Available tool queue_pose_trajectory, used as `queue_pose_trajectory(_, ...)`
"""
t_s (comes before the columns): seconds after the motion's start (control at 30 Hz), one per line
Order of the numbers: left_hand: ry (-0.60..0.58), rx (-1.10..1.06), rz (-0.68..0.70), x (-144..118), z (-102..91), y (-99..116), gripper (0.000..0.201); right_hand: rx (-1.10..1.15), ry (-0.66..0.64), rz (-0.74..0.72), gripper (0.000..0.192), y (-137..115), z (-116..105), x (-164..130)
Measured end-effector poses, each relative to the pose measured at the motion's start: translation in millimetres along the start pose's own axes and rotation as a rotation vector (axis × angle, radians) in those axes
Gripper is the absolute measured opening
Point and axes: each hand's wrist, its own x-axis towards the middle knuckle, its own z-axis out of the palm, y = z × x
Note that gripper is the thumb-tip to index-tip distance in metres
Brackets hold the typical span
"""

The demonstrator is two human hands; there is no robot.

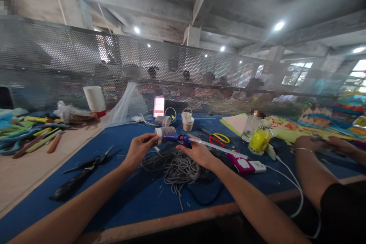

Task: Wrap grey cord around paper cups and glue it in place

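Observation:
My left hand [141,148] pinches a small white cup [159,133] that lies on its side, with grey cord wound round part of it. In my right hand [200,151] is a blue-purple glue gun [186,140], its nozzle at the cup; whether it touches I cannot tell. A long translucent glue stick [220,148] sticks out from the gun's back to the right. Below both hands lies a loose pile of grey cord [184,167]. Just beyond the held cup rests another cord-wrapped cup [163,121], and a small bucket-like cup with a handle [188,122] stands nearby.
Black-handled pliers [85,173] lie left; red-and-yellow scissors [217,139] lie right. A magenta box [240,163] with a white cable sits by a yellow bottle [259,141]. At far left are tools and stacked cups [95,101]. A co-worker's arms [310,160] reach in at right.

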Motion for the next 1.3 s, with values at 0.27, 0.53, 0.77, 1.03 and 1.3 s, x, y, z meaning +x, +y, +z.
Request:
queue_pose_trajectory(0.27,0.01,-0.031,-0.016,2.0,-1.5,-2.4,0.03,-0.009,-0.015,-0.022,0.038,-0.9,-0.3,0.1)
queue_pose_trajectory(0.53,0.023,-0.01,-0.026,-0.1,0.3,2.1,0.034,-0.016,-0.02,-0.017,0.037,-1.3,-1.3,-0.9)
queue_pose_trajectory(0.77,-0.001,-0.034,-0.026,0.9,-0.5,-0.2,0.034,-0.028,-0.01,-0.027,0.036,-0.4,-0.6,-0.5)
queue_pose_trajectory(1.03,-0.013,-0.036,-0.048,-0.5,1.0,1.6,0.033,-0.026,0.009,0.003,0.035,0.3,-0.8,-0.5)
queue_pose_trajectory(1.3,-0.064,0.001,-0.035,-1.2,0.7,-0.3,0.032,-0.032,0.032,0.027,0.035,1.5,0.0,-0.1)
